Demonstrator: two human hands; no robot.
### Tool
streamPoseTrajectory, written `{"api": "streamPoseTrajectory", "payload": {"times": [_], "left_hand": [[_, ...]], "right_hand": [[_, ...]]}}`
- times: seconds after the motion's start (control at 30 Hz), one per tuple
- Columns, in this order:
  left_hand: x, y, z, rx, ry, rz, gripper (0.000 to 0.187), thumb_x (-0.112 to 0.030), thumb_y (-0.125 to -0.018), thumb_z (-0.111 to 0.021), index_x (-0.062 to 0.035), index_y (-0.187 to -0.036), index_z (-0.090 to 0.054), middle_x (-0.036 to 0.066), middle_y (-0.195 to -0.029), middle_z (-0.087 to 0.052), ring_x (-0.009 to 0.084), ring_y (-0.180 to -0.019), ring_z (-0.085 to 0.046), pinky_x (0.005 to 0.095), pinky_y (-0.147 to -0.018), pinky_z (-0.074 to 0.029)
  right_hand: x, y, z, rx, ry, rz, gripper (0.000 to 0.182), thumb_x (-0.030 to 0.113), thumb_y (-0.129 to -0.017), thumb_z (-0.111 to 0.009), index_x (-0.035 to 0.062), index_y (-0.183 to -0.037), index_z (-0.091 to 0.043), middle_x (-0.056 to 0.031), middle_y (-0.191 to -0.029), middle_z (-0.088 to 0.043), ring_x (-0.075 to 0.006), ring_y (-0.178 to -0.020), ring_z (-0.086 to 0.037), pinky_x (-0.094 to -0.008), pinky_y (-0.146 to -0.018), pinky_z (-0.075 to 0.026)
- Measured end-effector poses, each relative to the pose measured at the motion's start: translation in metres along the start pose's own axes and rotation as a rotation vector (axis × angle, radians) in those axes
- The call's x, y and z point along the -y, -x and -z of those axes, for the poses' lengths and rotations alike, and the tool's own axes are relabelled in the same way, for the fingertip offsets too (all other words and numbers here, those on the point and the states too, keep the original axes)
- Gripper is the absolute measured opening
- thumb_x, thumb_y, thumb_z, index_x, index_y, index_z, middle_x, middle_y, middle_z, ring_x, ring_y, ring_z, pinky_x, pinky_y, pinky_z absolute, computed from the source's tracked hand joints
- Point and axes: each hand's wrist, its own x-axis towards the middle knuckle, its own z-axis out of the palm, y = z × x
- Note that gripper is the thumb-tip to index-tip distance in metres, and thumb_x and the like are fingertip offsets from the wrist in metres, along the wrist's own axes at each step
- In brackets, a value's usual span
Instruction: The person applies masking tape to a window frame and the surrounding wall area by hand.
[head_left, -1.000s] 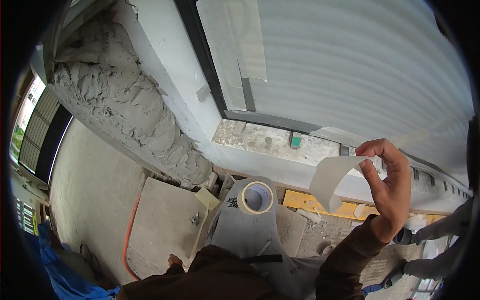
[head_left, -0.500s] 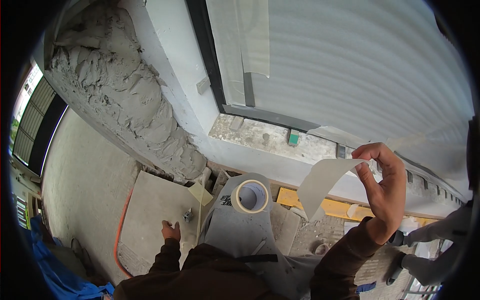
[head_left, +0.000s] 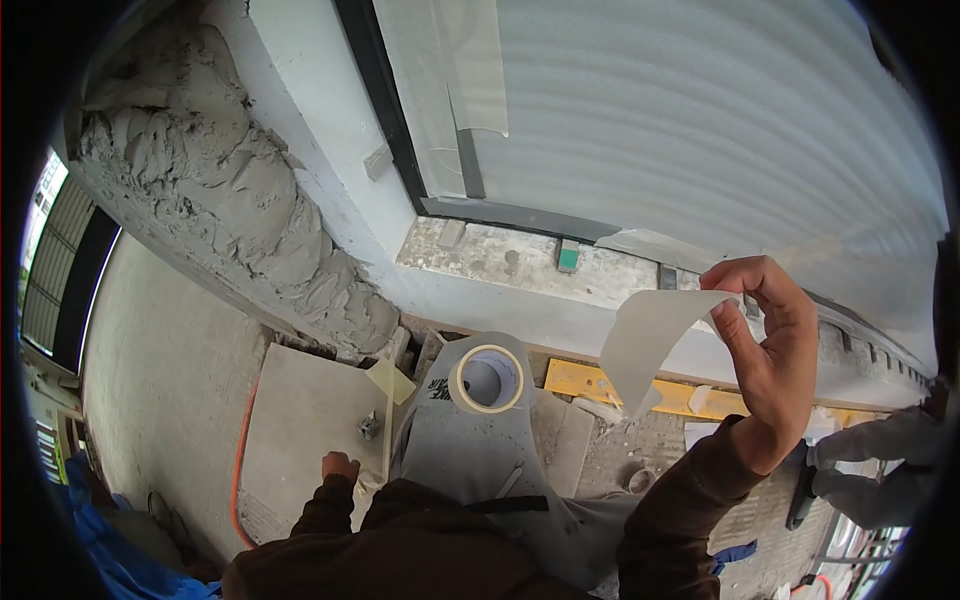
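My right hand (head_left: 768,360) is raised in front of the covered window, thumb and fingers pinching one end of a wide, pale strip of masking tape (head_left: 645,335). The strip curls over and hangs down to the left of the hand. On my knee, in grey trousers, rests a roll of masking tape (head_left: 461,385) with its hole facing up. Low on the left, my left hand (head_left: 340,466) is curled into a loose fist above a grey board (head_left: 300,420), and nothing shows in it.
Pale sheeting (head_left: 680,130) covers the window above a rough sill (head_left: 510,258) holding a green-marked block (head_left: 568,257). Wet mortar (head_left: 240,200) coats the wall at left. A yellow level (head_left: 580,379) lies along the wall's foot. Another person's legs (head_left: 870,470) are at right.
My left hand's fingers have curled in from a more extended pose. The right hand still pinches the tape strip, which has swung slightly. The whole view has shifted a little.
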Motion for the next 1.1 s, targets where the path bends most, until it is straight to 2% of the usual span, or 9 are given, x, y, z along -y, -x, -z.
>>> {"api": "streamPoseTrajectory", "payload": {"times": [0.27,0.37,0.5,0.57,0.7,0.9,1.0,1.07,1.1], "left_hand": [[-0.026,0.008,0.004,-0.347,0.541,0.251,0.031,-0.029,-0.084,-0.064,0.0017,-0.085,-0.07,0.027,-0.094,-0.071,0.0445,-0.096,-0.068,0.0514,-0.086,-0.053],[-0.036,0.02,0.054,0.029,0.581,0.161,0.039,-0.036,-0.086,-0.069,0.0017,-0.096,-0.071,0.025,-0.096,-0.072,0.044,-0.099,-0.068,0.0507,-0.089,-0.052],[-0.042,0.009,0.032,0.113,0.262,0.308,0.045,-0.044,-0.088,-0.069,-0.0011,-0.098,-0.074,0.021,-0.096,-0.073,0.0412,-0.098,-0.069,0.0487,-0.089,-0.053],[-0.041,0.012,0.004,-0.234,0.163,0.213,0.047,-0.047,-0.093,-0.063,-0.0028,-0.085,-0.076,0.018,-0.096,-0.074,0.0394,-0.096,-0.069,0.0478,-0.086,-0.054],[-0.057,0.004,0.079,-0.042,0.21,0.129,0.043,-0.044,-0.096,-0.06,-0.0034,-0.097,-0.075,0.018,-0.102,-0.074,0.0389,-0.096,-0.069,0.0477,-0.085,-0.055],[-0.049,-0.02,0.066,-0.38,0.031,0.077,0.038,-0.042,-0.086,-0.074,-0.0033,-0.084,-0.073,0.019,-0.089,-0.072,0.0396,-0.092,-0.07,0.049,-0.081,-0.056],[-0.09,-0.002,0.164,-0.152,0.126,0.054,0.034,-0.035,-0.085,-0.077,-0.0036,-0.095,-0.07,0.019,-0.09,-0.071,0.0379,-0.09,-0.069,0.0459,-0.08,-0.055],[-0.121,0.024,0.226,-0.335,0.475,0.161,0.036,-0.032,-0.085,-0.08,-0.0028,-0.102,-0.067,0.015,-0.086,-0.069,0.0295,-0.083,-0.068,0.0396,-0.079,-0.052],[-0.135,0.034,0.244,-0.514,0.745,-0.036,0.043,-0.033,-0.085,-0.08,-0.0021,-0.109,-0.064,0.013,-0.092,-0.068,0.0258,-0.088,-0.065,0.0378,-0.082,-0.05]], "right_hand": [[-0.002,-0.002,-0.002,0.005,0.006,0.02,0.014,0.004,-0.085,-0.071,-0.0019,-0.087,-0.06,-0.0099,-0.088,-0.07,-0.0175,-0.087,-0.062,-0.0308,-0.09,-0.047],[-0.004,-0.002,-0.004,0.001,-0.041,0.061,0.013,0.003,-0.085,-0.071,-0.0024,-0.087,-0.06,-0.0096,-0.088,-0.069,-0.0171,-0.087,-0.062,-0.0306,-0.089,-0.047],[-0.005,-0.002,-0.005,-0.008,-0.046,0.047,0.012,0.004,-0.086,-0.071,-0.0027,-0.088,-0.061,-0.009,-0.087,-0.069,-0.0165,-0.085,-0.062,-0.0296,-0.087,-0.048],[-0.005,-0.003,-0.006,-0.003,-0.053,0.061,0.012,0.005,-0.086,-0.071,-0.0032,-0.087,-0.062,-0.0087,-0.085,-0.069,-0.0158,-0.083,-0.062,-0.0288,-0.085,-0.048],[-0.009,-0.005,-0.01,-0.028,-0.001,0.12,0.012,0.005,-0.086,-0.07,-0.0038,-0.086,-0.062,-0.0091,-0.078,-0.066,-0.0172,-0.078,-0.061,-0.0298,-0.079,-0.049],[-0.005,-0.003,-0.012,0.003,0.034,0.136,0.012,0.006,-0.088,-0.07,-0.0024,-0.087,-0.062,-0.0086,-0.082,-0.067,-0.017,-0.081,-0.062,-0.0302,-0.083,-0.049],[-0.001,-0.003,-0.012,-0.017,0.078,0.088,0.011,0.005,-0.089,-0.071,-0.0017,-0.088,-0.062,-0.0068,-0.084,-0.067,-0.0139,-0.084,-0.061,-0.0297,-0.087,-0.049],[0.0,-0.006,-0.017,-0.067,0.106,0.08,0.012,0.006,-0.089,-0.071,-0.002,-0.087,-0.062,-0.0059,-0.081,-0.066,-0.0132,-0.081,-0.06,-0.0293,-0.085,-0.049],[-0.002,-0.008,-0.022,-0.156,0.137,0.128,0.013,0.007,-0.086,-0.07,-0.0022,-0.083,-0.061,-0.0079,-0.075,-0.064,-0.0164,-0.073,-0.06,-0.0303,-0.076,-0.049]]}}
